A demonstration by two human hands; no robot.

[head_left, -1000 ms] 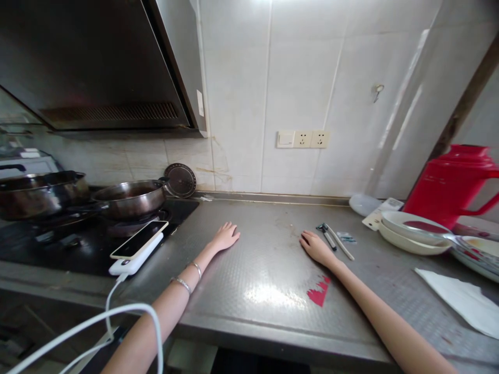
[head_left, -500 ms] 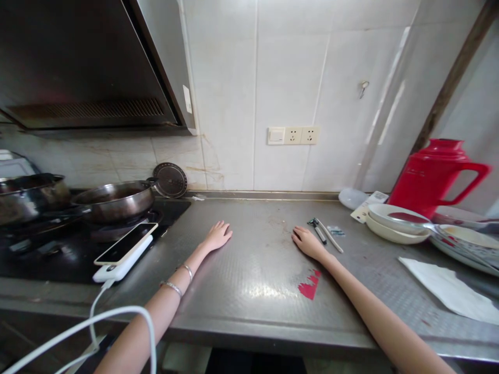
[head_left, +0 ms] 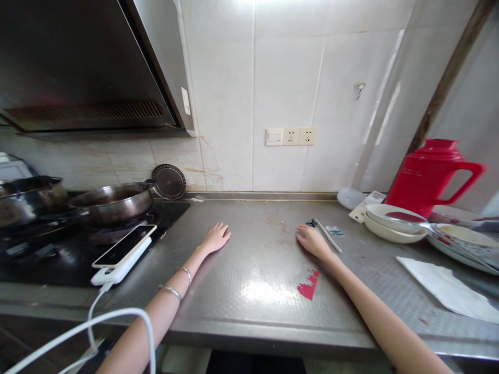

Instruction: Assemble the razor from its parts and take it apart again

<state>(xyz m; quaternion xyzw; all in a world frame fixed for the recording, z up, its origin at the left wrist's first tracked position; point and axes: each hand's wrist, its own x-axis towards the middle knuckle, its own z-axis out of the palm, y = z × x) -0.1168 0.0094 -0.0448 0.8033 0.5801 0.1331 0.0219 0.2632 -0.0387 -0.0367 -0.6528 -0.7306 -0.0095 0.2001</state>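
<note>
My left hand (head_left: 216, 238) lies flat on the steel counter (head_left: 249, 270), palm down, fingers stretched out, holding nothing. My right hand (head_left: 313, 242) rests palm down with its fingers out. It covers most of a small tool (head_left: 311, 223) that looks like a razor; only the dark green and black head shows beyond the hand. Whether the fingers touch the handle beneath is hidden. Right beside this hand lies a thin, curved white stick (head_left: 330, 238). Just past it is a small clear packet (head_left: 334, 231) with teal bits. A torn red patch (head_left: 307, 285) is on the counter nearer me.
To the left, a phone (head_left: 125, 246) lies on a white power bank (head_left: 134, 259) with a white cable (head_left: 117, 312), beside pans (head_left: 113, 200) on the stove. On the right are a red thermos jug (head_left: 427, 179), stacked bowls (head_left: 395, 228) and a white paper sheet (head_left: 444, 285).
My right hand has slid a little to the right, over the handle of the razor-like tool, which was uncovered before. My left hand stays in place. The view has shifted slightly.
</note>
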